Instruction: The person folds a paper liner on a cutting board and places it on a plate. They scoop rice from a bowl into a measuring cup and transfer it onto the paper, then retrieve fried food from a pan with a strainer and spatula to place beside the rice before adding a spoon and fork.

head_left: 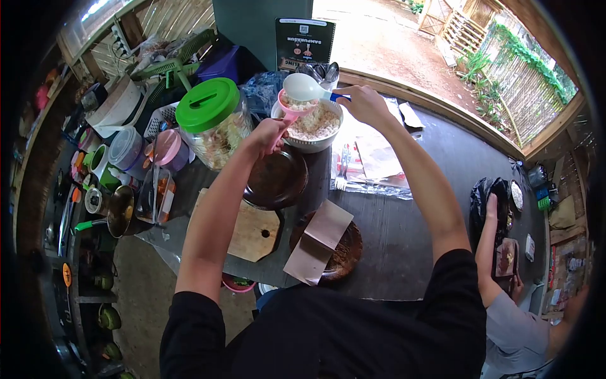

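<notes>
My left hand [270, 136] is closed round the handle of a pink ladle [291, 115], whose bowl has rice in it. The blue handle of a white serving spoon [302, 87] is gripped in my right hand [365, 104]; the spoon's broad head is right above the ladle. Both tools are over a white bowl [309, 146] of rice [319, 123]. A dark brown wooden plate [276, 180] lies just below my left hand. Closer to my body, folded brown paper [319, 243] partly covers another wooden plate [350, 252].
A wooden cutting board [252, 237] lies under my left forearm. A large jar with a green lid [208, 104] stands left of the bowl. Plastic packs [372, 158] and a fork [343, 172] lie to the right. Another person's arm [487, 246] is at the far right.
</notes>
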The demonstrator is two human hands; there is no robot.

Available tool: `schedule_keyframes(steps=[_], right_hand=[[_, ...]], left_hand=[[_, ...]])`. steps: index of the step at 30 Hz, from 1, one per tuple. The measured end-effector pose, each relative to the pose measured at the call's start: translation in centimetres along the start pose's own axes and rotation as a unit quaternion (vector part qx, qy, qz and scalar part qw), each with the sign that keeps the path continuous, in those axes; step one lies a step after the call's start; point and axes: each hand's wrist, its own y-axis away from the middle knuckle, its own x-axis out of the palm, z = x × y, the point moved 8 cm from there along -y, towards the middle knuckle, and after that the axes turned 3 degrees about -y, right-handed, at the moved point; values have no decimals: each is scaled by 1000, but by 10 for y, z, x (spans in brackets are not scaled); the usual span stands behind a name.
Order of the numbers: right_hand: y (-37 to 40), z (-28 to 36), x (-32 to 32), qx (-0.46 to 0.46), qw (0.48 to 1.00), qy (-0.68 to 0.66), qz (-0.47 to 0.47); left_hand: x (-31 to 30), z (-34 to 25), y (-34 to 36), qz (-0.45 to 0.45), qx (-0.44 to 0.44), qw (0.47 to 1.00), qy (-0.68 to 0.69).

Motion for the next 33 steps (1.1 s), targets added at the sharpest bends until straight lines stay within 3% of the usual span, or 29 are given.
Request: schedule_keyframes(steps=[7, 12, 15, 17, 22, 24, 28, 30, 33], right_hand=[[4, -10, -6, -28, 990, 57, -126], [-1, -27, 73, -14, 969, 246, -25], [1, -20, 90, -36, 979, 195, -50], [2, -15, 100, -13, 991, 129, 15], [-5, -11, 108, -4, 997, 43, 67], [-6, -2, 110, -56, 991, 8, 119], [-13, -4, 113, -126, 983, -11, 136], [-4, -27, 111, 72, 955, -152, 243], [5, -44, 95, 116, 939, -234, 223]], left_hand=[[-16, -4, 4, -58, -18, 998, -34], [-18, -3, 1, -60, 5, 995, -79], [-21, -2, 0, -70, 0, 994, -80], [-21, 0, 0, -68, -3, 995, -71], [-21, 0, -4, -62, 9, 996, -64], [-22, 3, -6, -55, -8, 997, -55], [-20, 1, -4, -49, 16, 998, -45], [-22, 1, -3, -53, 22, 998, -23], [-26, 3, -2, -62, 19, 998, 26]])
